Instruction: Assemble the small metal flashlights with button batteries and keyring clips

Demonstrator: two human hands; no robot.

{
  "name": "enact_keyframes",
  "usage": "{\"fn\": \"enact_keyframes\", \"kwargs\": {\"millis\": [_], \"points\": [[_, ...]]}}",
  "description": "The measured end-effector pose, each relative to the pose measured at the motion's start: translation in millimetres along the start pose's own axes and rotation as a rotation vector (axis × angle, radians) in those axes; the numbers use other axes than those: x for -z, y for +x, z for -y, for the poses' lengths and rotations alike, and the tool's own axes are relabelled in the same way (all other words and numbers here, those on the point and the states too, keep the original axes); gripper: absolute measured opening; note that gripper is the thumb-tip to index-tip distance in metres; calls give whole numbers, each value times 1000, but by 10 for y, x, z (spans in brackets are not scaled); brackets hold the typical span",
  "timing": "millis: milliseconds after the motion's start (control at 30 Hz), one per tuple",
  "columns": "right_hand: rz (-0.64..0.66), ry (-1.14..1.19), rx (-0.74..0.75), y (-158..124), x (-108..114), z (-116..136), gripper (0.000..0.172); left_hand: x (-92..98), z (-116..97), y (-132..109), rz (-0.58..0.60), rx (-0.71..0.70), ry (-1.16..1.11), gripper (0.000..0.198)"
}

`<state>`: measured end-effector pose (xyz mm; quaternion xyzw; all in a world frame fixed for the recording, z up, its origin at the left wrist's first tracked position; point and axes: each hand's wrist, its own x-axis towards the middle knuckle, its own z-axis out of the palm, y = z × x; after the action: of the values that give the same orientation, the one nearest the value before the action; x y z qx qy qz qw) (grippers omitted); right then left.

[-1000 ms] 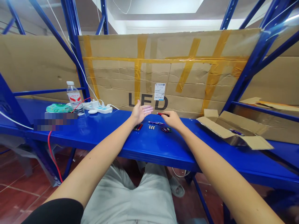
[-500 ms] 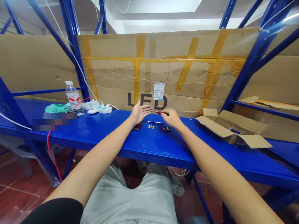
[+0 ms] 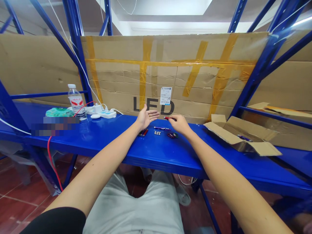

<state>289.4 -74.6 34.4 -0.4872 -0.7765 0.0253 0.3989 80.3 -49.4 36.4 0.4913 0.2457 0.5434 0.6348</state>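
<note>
My left hand point(image 3: 144, 119) is raised over the blue table with its palm turned right and its fingers stretched out, holding nothing. Facing it, my right hand point(image 3: 180, 124) grips a short red metallic tube point(image 3: 166, 117) whose end points at the left fingertips, a small gap apart. Below and between the hands lie a purple pen-like tube point(image 3: 162, 128) and several small silver button-like pieces point(image 3: 157, 133). Dark and red tubes point(image 3: 144, 132) rest side by side, partly hidden by the left wrist. By the right wrist is a cluster of small coloured metallic pieces point(image 3: 172, 135).
An open cardboard box point(image 3: 226, 133) with a dark blue item inside stands on the right. On the left are a water bottle point(image 3: 76, 103), a green packet point(image 3: 59, 112) and a white power strip point(image 3: 107, 113). A large taped carton point(image 3: 117, 81) backs the blue table point(image 3: 156, 152).
The view has shifted very slightly. Both hands keep nearly the same pose, and the red tube stays in the right hand.
</note>
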Motion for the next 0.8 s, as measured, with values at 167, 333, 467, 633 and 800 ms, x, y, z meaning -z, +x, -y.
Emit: {"fn": "enact_keyframes", "kwargs": {"millis": [167,333,467,633,800], "points": [[1,-6,-16,-1,-3,13,27,18,14,16,-6,-4,20,86],[10,-36,-20,-14,-5,37,28,14,10,23,-7,-5,28,85],[4,-31,6,-18,-13,23,29,1,6,18,-6,6,25,86],[-13,-9,7,-13,-7,11,28,-15,5,7,12,-2,14,84],[-90,36,-47,-18,30,44,27,-34,5,-2,8,15,10,83]]}}
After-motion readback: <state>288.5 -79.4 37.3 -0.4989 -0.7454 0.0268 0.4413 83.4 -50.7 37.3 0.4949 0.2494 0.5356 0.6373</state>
